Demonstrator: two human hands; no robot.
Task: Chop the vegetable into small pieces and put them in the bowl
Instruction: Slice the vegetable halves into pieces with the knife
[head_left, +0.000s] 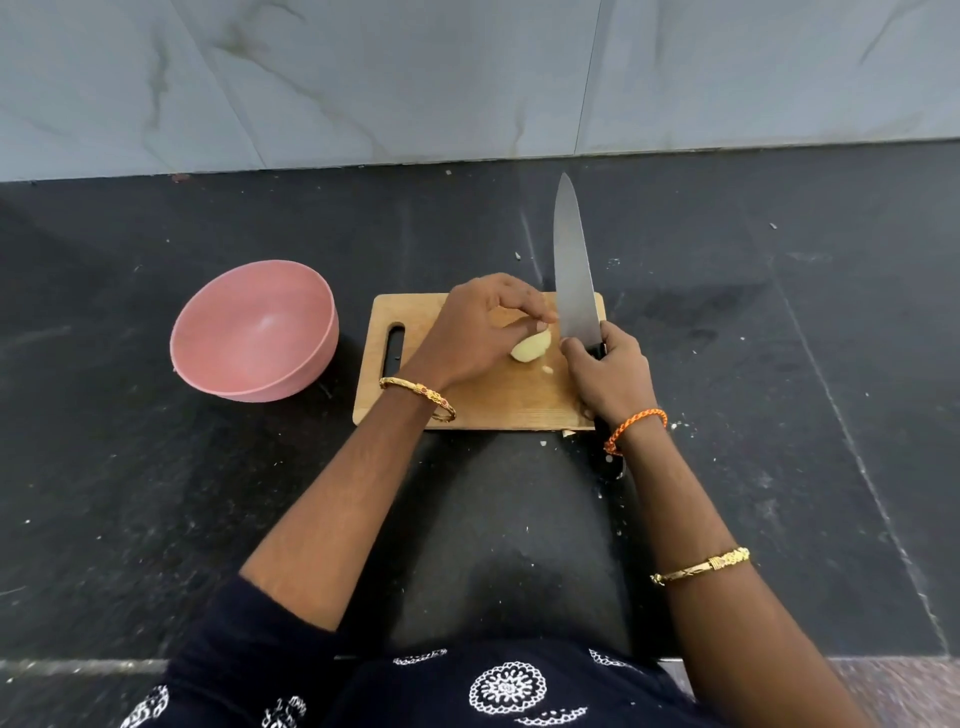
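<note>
A pale peeled vegetable piece lies on the wooden chopping board. My left hand arches over it, with curled fingertips holding its far end. My right hand grips the black handle of a large chef's knife. The blade points away from me along the board's right side, just right of the vegetable, and is lifted off the board. A pink bowl stands left of the board, tilted, with nothing visible inside. One small pale scrap lies on the board near the vegetable.
The board and bowl sit on a dark stone counter with small pale crumbs scattered around. A marble-patterned wall rises behind it. The counter's front edge runs close to my body.
</note>
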